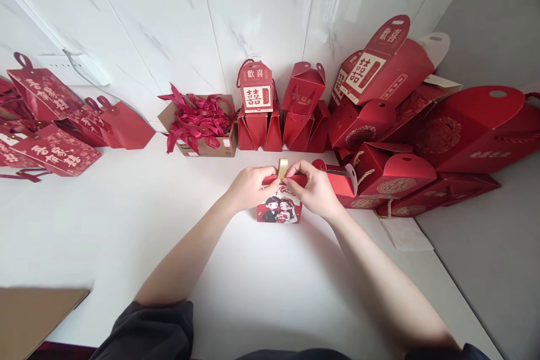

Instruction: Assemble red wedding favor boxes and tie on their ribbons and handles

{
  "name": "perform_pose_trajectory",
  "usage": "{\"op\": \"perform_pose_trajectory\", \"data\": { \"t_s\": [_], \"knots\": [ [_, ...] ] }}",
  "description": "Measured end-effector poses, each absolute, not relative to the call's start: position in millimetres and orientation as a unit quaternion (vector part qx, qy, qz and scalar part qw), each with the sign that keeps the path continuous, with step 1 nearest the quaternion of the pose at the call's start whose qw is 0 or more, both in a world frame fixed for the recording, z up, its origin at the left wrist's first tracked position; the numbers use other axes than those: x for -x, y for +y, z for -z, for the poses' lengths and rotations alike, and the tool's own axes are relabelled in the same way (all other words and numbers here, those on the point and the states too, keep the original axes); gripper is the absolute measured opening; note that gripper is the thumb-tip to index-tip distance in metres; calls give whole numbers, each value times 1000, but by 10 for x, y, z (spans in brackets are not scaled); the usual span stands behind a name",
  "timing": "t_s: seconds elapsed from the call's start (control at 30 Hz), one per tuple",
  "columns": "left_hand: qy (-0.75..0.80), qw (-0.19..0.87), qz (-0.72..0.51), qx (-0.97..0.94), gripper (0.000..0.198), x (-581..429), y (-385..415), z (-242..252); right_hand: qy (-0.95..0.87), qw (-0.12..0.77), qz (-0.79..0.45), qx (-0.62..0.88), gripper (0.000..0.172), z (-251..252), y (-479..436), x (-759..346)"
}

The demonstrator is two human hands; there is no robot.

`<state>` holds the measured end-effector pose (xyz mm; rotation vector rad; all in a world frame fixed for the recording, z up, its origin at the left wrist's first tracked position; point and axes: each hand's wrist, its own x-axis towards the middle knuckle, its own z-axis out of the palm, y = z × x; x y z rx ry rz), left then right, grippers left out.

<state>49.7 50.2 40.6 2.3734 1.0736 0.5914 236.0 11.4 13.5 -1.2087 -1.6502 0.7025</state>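
Observation:
A small red gift box (279,212) with a cartoon couple printed on its front stands upright on the white table. From the middle of its top edge rises a gold ribbon loop (283,166). My left hand (254,187) pinches the top of the box at the left of the loop, thumb against the loop's base. On the other side, my right hand (311,187) has its fingers closed on the top edge, its thumb at the same spot. The two thumbs nearly meet and hide part of the box's upper edge.
Behind the box are a cardboard carton (211,147) of dark red ribbons and stacked red boxes (257,87). Many red gift boxes (399,174) crowd the right. More red bags (59,149) lie at the left. A cardboard piece (37,315) is at the lower left.

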Motion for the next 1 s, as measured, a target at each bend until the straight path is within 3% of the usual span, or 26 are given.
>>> {"op": "perform_pose_trajectory", "data": {
  "t_s": [0.37,0.57,0.73,1.0],
  "knots": [
    [365,267,-167,-876,16,-386,511,-521,-682,464,-268,498,3,-128,116,-2352],
    [416,288,-218,-835,28,-441,509,-467,-703,449,-264,483,9,-156,103,-2385],
    [416,299,-245,-823,23,-463,539,-434,-693,456,-276,485,12,-135,124,-2368],
    [387,249,-227,-858,29,-415,594,-409,-658,486,-349,458,14,-63,149,-2331]
  ]
}}
